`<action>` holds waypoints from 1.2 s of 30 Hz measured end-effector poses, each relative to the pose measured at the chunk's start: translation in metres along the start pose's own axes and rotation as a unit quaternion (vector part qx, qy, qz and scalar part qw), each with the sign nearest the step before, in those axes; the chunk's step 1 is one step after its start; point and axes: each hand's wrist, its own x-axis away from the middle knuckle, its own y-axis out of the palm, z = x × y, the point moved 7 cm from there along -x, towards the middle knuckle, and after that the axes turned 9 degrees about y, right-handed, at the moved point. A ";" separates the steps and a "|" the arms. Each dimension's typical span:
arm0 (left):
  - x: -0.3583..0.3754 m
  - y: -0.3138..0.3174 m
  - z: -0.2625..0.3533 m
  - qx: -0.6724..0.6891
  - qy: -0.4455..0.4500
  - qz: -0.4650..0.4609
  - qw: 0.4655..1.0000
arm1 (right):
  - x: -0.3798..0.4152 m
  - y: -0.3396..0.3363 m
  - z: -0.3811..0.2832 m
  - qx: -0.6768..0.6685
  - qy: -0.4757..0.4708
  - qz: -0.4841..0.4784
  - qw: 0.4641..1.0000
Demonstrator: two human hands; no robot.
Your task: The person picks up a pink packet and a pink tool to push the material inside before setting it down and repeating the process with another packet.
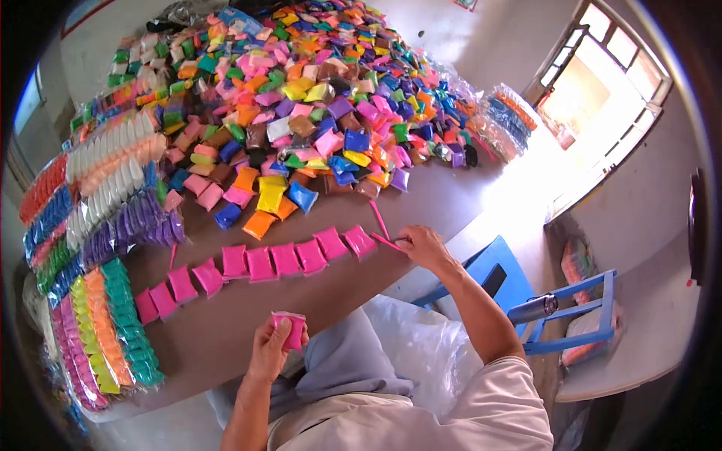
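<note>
My left hand (272, 347) is closed on a small pink packet (290, 328) near the table's front edge. Over the table, my right hand (423, 246) pinches a thin pink strip (385, 241) by its end. Another thin pink strip (377, 218) lies just beyond it. A slightly curved row of pink packets (284, 258) runs leftward across the table from beside my right hand. At the row's left end, packets (146, 306) sit close to stacked bags. A further narrow pink strip (174, 255) lies behind the row.
A large heap of multicoloured packets (301, 98) covers the back of the table (226, 331). Clear bags of sorted packets (124, 323) line the left side. To the right stands a blue chair (496, 263) bearing a dark phone (493, 279) and a bottle (532, 309).
</note>
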 end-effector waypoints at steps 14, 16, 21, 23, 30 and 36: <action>-0.011 0.012 0.030 -0.281 0.024 -0.062 0.957 | 0.023 0.009 -0.025 0.048 -0.016 0.061 0.997; -0.018 0.005 0.044 -0.354 0.100 -0.051 0.928 | 0.018 0.011 -0.019 0.073 0.001 0.041 0.996; -0.029 -0.024 0.044 -0.162 0.068 0.027 0.984 | 0.013 0.019 0.003 -0.163 0.094 -0.166 0.968; -0.028 -0.031 0.045 -0.133 0.054 0.051 0.988 | 0.026 0.039 -0.005 -0.332 0.137 -0.218 0.907; -0.020 -0.026 0.037 -0.181 0.078 0.062 0.978 | 0.067 0.072 -0.082 -0.748 0.123 -0.195 0.622; -0.021 -0.026 0.038 -0.221 0.086 0.049 0.970 | 0.069 0.085 -0.097 -0.776 0.133 -0.209 0.580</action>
